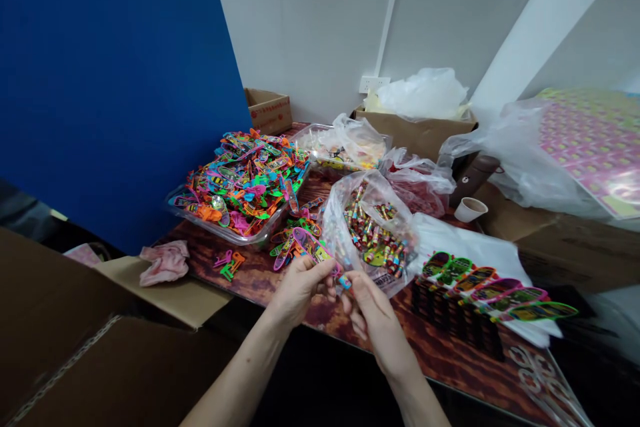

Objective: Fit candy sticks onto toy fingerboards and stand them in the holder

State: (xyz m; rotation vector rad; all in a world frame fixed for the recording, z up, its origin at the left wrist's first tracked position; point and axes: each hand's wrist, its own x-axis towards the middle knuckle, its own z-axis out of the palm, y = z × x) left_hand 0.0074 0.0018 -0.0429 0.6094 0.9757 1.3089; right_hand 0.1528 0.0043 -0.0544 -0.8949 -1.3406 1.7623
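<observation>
Near the table's front edge, my left hand (300, 287) is closed on a purple-rimmed toy skateboard (310, 244), which points up and to the left. My right hand (373, 310) pinches a small cylindrical piece with a blue wrapper (344, 281), close to the skateboard's near end. Whether the two touch is hard to make out. Just behind my hands, an open clear plastic bag (334, 210) holds many similar small cylinders with coloured wrappers. More loose toy skateboards (284, 250) lie left of the bag.
A clear tray (235, 238) is heaped with colourful toy skateboards. To the right, several skateboards (493, 290) stand in a row on a black rack (440, 307). A paper cup (470, 210), a dark bottle (474, 177) and cardboard boxes (417, 126) surround the table.
</observation>
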